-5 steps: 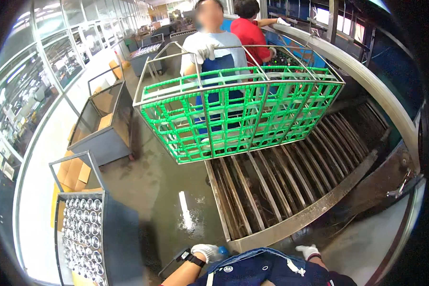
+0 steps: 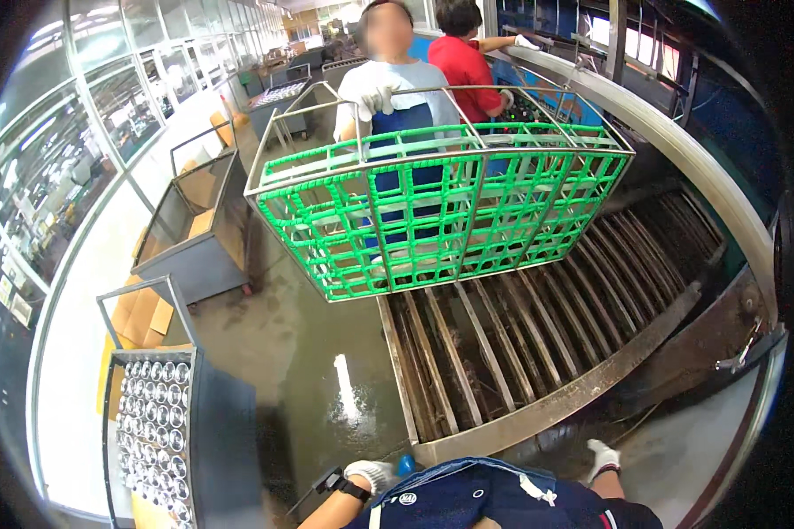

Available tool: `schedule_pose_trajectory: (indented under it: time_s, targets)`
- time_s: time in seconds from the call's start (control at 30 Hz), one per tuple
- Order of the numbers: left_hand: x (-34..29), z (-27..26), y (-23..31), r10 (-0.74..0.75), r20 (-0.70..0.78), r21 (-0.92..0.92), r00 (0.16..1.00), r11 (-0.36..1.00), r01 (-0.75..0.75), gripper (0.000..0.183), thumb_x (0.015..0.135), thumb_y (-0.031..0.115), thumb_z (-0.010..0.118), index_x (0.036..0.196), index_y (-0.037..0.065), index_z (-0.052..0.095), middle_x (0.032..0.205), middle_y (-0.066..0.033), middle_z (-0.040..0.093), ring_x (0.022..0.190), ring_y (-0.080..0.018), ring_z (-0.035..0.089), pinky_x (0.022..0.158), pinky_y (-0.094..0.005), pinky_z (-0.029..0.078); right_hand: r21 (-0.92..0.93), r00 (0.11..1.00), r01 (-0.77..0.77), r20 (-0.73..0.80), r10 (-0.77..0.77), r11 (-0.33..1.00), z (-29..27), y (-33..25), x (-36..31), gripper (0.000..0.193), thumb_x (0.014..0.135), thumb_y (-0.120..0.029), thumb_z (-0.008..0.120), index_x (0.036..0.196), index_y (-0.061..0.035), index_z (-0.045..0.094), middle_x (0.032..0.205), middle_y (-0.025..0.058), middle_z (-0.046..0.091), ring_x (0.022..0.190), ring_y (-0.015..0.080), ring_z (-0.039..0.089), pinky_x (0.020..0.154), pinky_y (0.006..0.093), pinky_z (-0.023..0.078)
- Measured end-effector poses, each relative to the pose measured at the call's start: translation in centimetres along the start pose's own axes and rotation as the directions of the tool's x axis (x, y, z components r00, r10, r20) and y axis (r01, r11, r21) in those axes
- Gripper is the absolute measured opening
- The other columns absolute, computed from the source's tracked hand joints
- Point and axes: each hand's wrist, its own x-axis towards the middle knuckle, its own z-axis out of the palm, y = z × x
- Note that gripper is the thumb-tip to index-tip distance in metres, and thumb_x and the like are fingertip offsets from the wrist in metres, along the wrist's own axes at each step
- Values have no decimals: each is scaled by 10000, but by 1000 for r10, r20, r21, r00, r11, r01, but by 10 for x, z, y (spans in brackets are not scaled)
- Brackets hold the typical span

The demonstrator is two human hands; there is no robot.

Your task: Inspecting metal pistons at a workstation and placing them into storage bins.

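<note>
My left hand (image 2: 373, 476), in a white knit glove, is at the lower edge beside my dark blue apron (image 2: 468, 495). A small blue rounded thing (image 2: 406, 465) shows right next to it; its fingers are mostly hidden, so I cannot tell whether it grips that. My right hand (image 2: 602, 458), also gloved, reaches out to the right of the apron with fingers stretched and nothing in it. Ahead, a co-worker's gloved hand (image 2: 375, 99) grips the top rail of a large wire basket (image 2: 450, 216) with green-wrapped bars, tilted above the slatted metal rack (image 2: 512, 353).
At lower left stands a cart (image 2: 225, 432) bearing rows of shiny round metal parts (image 2: 154, 414). Behind it are an open grey bin (image 2: 194, 256) and cardboard (image 2: 141, 317). A second person in red (image 2: 463, 75) works beyond the basket. The floor (image 2: 318, 361) looks wet.
My right hand has shifted to the right and upward, its fingers now pointing away from me. My left hand has moved slightly left, apart from the blue thing. The basket has barely moved.
</note>
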Motion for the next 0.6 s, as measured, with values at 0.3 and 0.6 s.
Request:
schedule_pose_trajectory:
  time_s: [0.3, 0.6]
  targets:
    - [39, 80, 71, -286, -41, -23, 958, 958, 285, 510, 949, 486, 407, 1166, 117, 686, 1198, -103, 687, 1103, -286, 645, 979, -408, 452, 396, 713, 575, -671, -202, 716, -147, -180, 9, 1031, 642, -334, 900, 1454, 3, 363, 1355, 174, 539, 1144, 337, 547, 1009, 524, 431]
    - [97, 81, 144, -312, 332, 90, 890, 950, 299, 408, 941, 419, 476, 1206, 177, 670, 1223, -64, 679, 1120, -193, 642, 968, -365, 483, 511, 813, 581, -392, -430, 634, -271, -279, 81, 527, 773, -362, 820, 1179, -159, 553, 824, 1, 516, 650, 145, 494, 490, 293, 354]
